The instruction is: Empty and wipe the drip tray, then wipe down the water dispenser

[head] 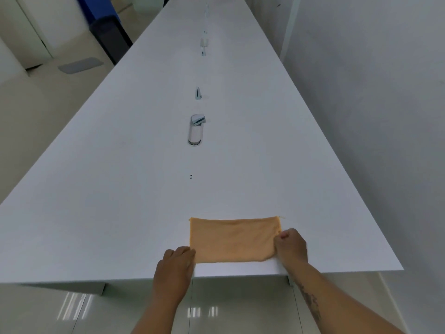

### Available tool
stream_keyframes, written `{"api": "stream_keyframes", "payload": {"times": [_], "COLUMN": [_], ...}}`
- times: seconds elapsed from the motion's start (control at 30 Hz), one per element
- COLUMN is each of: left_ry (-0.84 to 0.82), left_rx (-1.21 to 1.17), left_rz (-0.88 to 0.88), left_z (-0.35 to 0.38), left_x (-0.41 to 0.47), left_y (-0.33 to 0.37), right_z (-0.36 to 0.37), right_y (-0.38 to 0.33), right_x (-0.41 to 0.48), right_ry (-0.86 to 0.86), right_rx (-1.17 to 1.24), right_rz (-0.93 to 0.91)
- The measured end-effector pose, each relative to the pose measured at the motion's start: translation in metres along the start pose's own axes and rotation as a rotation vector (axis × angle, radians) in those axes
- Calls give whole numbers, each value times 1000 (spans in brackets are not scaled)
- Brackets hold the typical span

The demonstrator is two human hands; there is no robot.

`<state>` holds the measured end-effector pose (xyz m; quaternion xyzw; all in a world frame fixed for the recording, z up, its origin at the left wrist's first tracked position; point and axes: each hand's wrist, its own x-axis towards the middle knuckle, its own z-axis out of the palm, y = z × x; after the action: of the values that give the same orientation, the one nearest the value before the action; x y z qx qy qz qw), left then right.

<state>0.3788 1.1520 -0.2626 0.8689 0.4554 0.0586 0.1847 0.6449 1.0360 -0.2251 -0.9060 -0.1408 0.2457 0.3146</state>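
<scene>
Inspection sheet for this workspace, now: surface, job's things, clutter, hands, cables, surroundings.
Surface: long white table, running far ahead.
Job's things: orange cloth lies flat as a rectangle close to the near edge; nothing else of the job seen.
Clutter: metal bracket and smaller fittings in a row along the table's midline.
Hands: left hand grips the cloth's near left corner; right hand pinches its right edge.
Cables: nothing seen.
Surroundings: white wall at right; glossy floor at left and below; dark unit far left.
</scene>
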Motion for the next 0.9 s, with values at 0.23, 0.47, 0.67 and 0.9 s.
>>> {"api": "stream_keyframes", "payload": {"times": [0.23, 0.47, 0.67, 0.9], "left_ry": [-62, -133, -277, -303], "left_rx": [17, -27, 217, 203], "left_rz": [-81, 25, 162, 233], "left_z": [-8, -16, -6, -11], "left_x": [-5, -4, -6, -15], "left_y": [-29, -31, -20, -7], "right_z": [64, 75, 70, 59], "right_y": [-78, -35, 5, 23], "right_x": [-58, -41, -40, -55], "right_ry": [-385, -303, -389, -365], "right_rx": [44, -685, -881, -855], "right_rz": [-565, -698, -607, -577]}}
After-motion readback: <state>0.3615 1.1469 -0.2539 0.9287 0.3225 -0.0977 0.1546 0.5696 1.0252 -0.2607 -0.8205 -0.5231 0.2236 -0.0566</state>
